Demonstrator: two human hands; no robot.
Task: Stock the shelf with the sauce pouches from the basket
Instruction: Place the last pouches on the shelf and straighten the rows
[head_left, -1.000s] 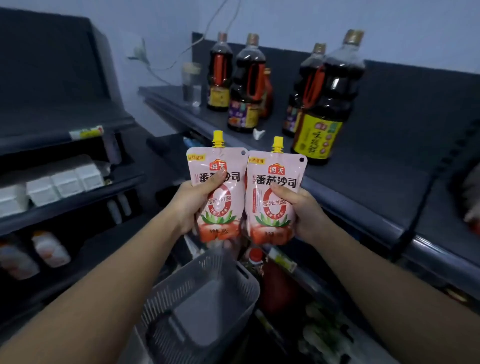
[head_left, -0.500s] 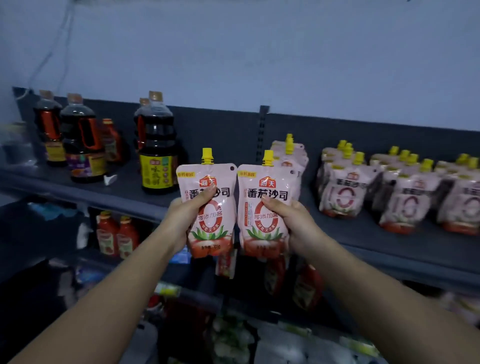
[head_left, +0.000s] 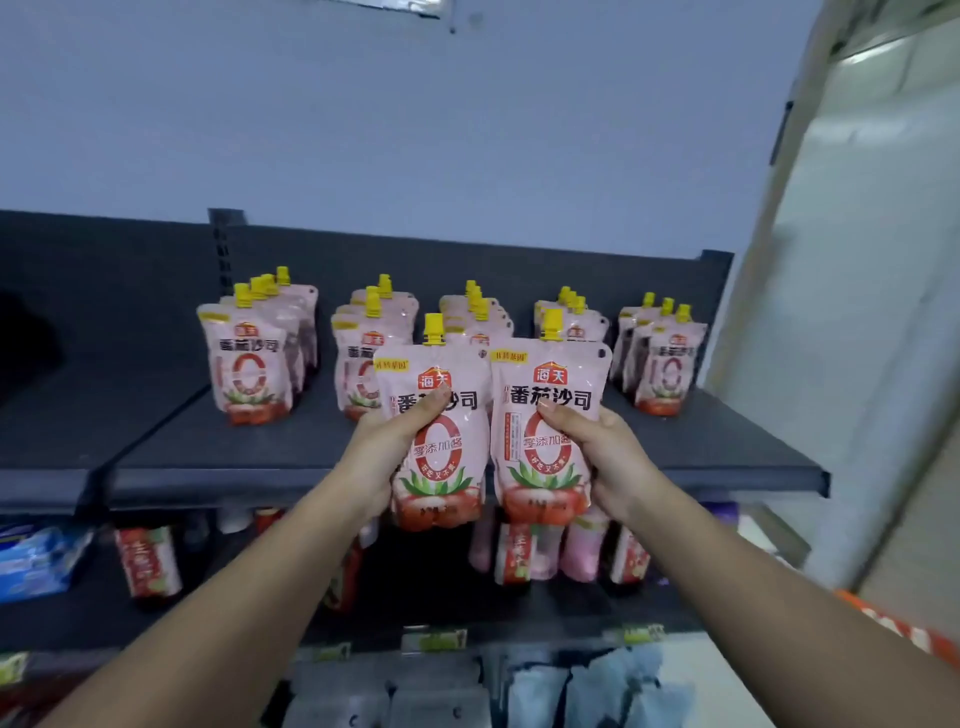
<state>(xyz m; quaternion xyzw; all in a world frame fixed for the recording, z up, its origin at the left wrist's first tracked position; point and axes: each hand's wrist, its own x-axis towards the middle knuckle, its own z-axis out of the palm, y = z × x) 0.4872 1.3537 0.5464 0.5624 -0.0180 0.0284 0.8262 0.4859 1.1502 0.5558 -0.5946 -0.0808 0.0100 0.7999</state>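
L hand (head_left: 387, 447) grips left pouch (head_left: 441, 462), thumb pressed on its front, other fingers hidden behind. R hand (head_left: 605, 457) grips right pouch (head_left: 540, 467) the same way. Both pouches upright, just beside each other, held in the air before the shelf (head_left: 208, 483) front edge, right of centre. Behind them 5 rows of stocked pouches (head_left: 249, 364) stand toward the shelf's back edge.
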